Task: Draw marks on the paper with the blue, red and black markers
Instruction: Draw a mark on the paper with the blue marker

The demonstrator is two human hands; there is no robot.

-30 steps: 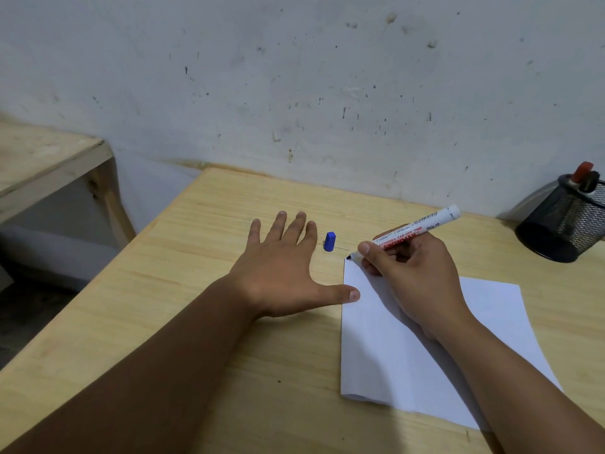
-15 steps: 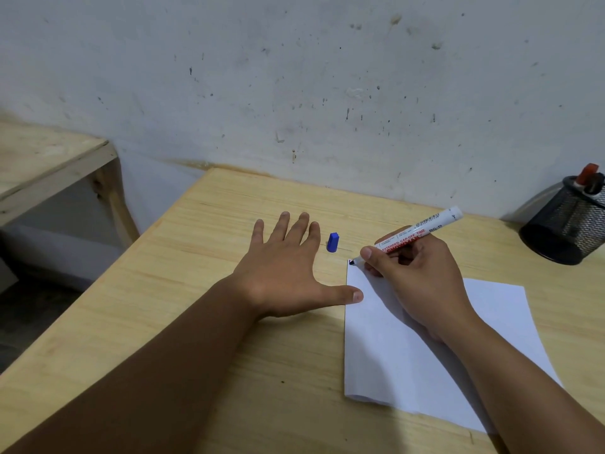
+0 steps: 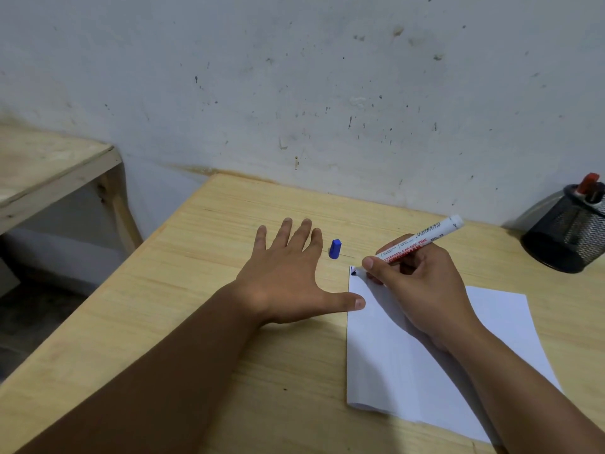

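Observation:
A white sheet of paper (image 3: 409, 365) lies on the wooden table (image 3: 203, 322). My right hand (image 3: 422, 290) grips an uncapped white marker (image 3: 425, 239) with its tip touching the paper's far left corner, where a short dark mark (image 3: 353, 271) shows. My left hand (image 3: 288, 273) lies flat on the table with fingers spread, and its thumb tip rests on the paper's left edge. A blue cap (image 3: 334, 249) lies on the table just right of my left fingers. Red and black markers (image 3: 591, 188) stand in a mesh cup at the right.
The black mesh pen cup (image 3: 566, 237) stands at the table's far right by the wall (image 3: 327, 93). A second wooden bench (image 3: 49, 172) is at the left, with a gap and floor between it and the table.
The marker tip has pressed onto the paper's corner and a small dark mark has appeared there. My left hand has stayed put.

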